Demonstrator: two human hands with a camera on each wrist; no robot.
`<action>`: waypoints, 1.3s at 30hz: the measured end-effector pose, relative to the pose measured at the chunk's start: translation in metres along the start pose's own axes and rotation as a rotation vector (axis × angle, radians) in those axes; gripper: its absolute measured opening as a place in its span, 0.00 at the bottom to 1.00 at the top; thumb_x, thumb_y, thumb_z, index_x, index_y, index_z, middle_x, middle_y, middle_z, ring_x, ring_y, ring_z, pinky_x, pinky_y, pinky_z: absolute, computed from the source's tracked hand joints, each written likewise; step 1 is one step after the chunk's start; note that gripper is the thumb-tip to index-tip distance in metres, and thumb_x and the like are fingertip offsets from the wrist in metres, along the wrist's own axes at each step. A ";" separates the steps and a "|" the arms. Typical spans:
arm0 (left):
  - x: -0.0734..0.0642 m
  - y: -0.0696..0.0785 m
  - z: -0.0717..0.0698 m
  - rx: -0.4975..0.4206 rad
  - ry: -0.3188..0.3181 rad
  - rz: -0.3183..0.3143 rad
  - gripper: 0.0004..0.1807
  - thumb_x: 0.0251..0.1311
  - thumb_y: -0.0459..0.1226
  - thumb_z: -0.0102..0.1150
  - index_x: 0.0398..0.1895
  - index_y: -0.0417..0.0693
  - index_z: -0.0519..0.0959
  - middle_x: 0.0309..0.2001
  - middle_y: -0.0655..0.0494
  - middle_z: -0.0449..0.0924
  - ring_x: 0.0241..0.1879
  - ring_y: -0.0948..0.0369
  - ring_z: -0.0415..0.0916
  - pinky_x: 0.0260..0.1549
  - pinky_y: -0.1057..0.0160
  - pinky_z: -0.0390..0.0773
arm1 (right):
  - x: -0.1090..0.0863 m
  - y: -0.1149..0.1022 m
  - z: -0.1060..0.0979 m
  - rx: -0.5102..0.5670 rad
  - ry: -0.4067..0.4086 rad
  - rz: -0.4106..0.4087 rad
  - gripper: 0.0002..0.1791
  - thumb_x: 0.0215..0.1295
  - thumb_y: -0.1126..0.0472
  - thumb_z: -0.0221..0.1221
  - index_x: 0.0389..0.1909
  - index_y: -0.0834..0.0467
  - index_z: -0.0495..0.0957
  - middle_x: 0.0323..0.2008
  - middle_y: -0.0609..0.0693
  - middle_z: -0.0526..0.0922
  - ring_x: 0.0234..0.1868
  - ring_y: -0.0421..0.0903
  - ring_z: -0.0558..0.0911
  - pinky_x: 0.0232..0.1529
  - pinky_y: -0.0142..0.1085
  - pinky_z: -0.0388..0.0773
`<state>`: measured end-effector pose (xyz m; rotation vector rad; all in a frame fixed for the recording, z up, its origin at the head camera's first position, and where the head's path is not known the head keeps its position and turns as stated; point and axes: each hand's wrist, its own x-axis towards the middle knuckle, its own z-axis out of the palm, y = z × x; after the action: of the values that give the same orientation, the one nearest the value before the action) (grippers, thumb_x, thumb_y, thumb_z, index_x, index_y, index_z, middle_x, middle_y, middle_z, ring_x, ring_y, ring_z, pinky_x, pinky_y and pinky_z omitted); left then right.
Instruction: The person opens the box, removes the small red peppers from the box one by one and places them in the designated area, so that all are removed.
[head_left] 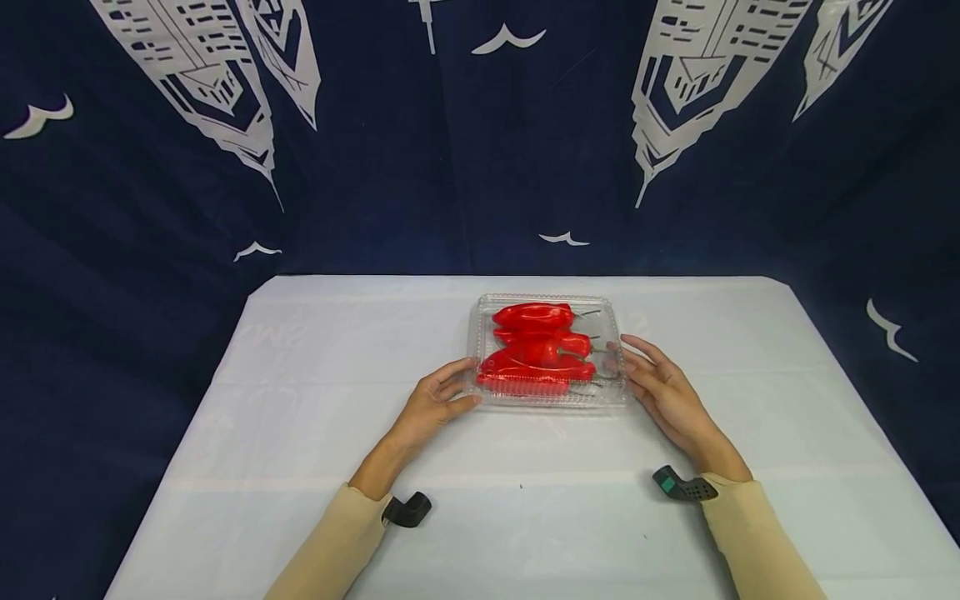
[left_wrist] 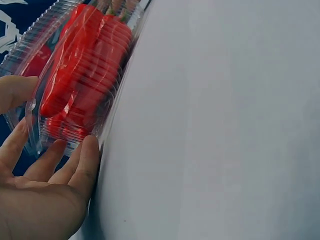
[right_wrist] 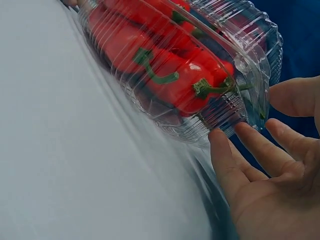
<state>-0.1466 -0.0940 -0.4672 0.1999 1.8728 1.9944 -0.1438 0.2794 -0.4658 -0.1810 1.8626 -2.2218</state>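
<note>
A clear plastic clamshell box with ribbed walls stands on the table, its two halves together. Inside lie several long red peppers, their green stems pointing right. At the box's left end is my left hand, its fingers spread, with fingertips right at the ribbed wall. My right hand flanks the opposite end in the same way, extended fingers against the lower wall and another digit beside the rim. Parts of the right fingers are hidden behind the clear plastic in the head view.
A white-covered table lies under the box and both forearms. Behind it hangs a dark blue cloth with white printed towers and birds. Each wrist carries a small black camera over a beige sleeve.
</note>
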 end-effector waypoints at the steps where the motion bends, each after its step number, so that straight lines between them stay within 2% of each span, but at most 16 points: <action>1: 0.000 0.000 0.000 -0.004 -0.008 -0.003 0.34 0.62 0.27 0.62 0.72 0.49 0.68 0.74 0.52 0.65 0.69 0.53 0.69 0.55 0.69 0.77 | 0.000 0.000 0.000 0.017 0.000 0.004 0.32 0.77 0.64 0.51 0.77 0.55 0.53 0.77 0.56 0.58 0.65 0.37 0.77 0.60 0.23 0.73; 7: 0.002 0.001 -0.001 -0.007 -0.043 -0.018 0.36 0.63 0.28 0.62 0.74 0.50 0.65 0.76 0.53 0.60 0.71 0.52 0.66 0.58 0.67 0.76 | -0.001 0.004 -0.003 0.119 -0.027 0.024 0.26 0.77 0.65 0.50 0.72 0.54 0.58 0.75 0.49 0.64 0.66 0.37 0.76 0.60 0.24 0.73; 14: 0.003 0.000 -0.003 -0.008 -0.067 -0.016 0.36 0.63 0.27 0.61 0.75 0.49 0.63 0.77 0.53 0.59 0.72 0.52 0.65 0.61 0.65 0.74 | -0.002 0.007 -0.004 0.165 -0.044 0.013 0.20 0.78 0.67 0.48 0.67 0.53 0.61 0.73 0.47 0.66 0.66 0.37 0.76 0.58 0.24 0.74; 22: 0.003 0.001 -0.005 -0.012 -0.096 -0.011 0.36 0.64 0.28 0.61 0.74 0.49 0.64 0.76 0.50 0.60 0.72 0.51 0.65 0.59 0.66 0.75 | -0.004 0.008 -0.004 0.187 -0.079 0.056 0.31 0.78 0.67 0.47 0.77 0.51 0.52 0.79 0.50 0.54 0.69 0.36 0.71 0.62 0.25 0.72; 35: 0.003 0.000 -0.007 -0.014 -0.123 -0.007 0.36 0.65 0.28 0.60 0.75 0.50 0.63 0.76 0.49 0.60 0.72 0.51 0.65 0.60 0.66 0.75 | -0.005 0.006 -0.003 0.221 -0.087 0.090 0.36 0.78 0.68 0.47 0.81 0.49 0.45 0.81 0.54 0.42 0.70 0.36 0.70 0.63 0.27 0.72; 39: 0.003 -0.001 -0.007 -0.018 -0.123 -0.008 0.36 0.65 0.28 0.60 0.75 0.50 0.63 0.76 0.48 0.60 0.73 0.51 0.64 0.60 0.66 0.75 | -0.005 0.008 -0.004 0.294 -0.102 0.077 0.36 0.78 0.71 0.44 0.81 0.50 0.45 0.81 0.53 0.42 0.71 0.38 0.70 0.65 0.28 0.71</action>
<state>-0.1520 -0.0989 -0.4695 0.3027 1.7766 1.9466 -0.1395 0.2828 -0.4743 -0.1630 1.4465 -2.3512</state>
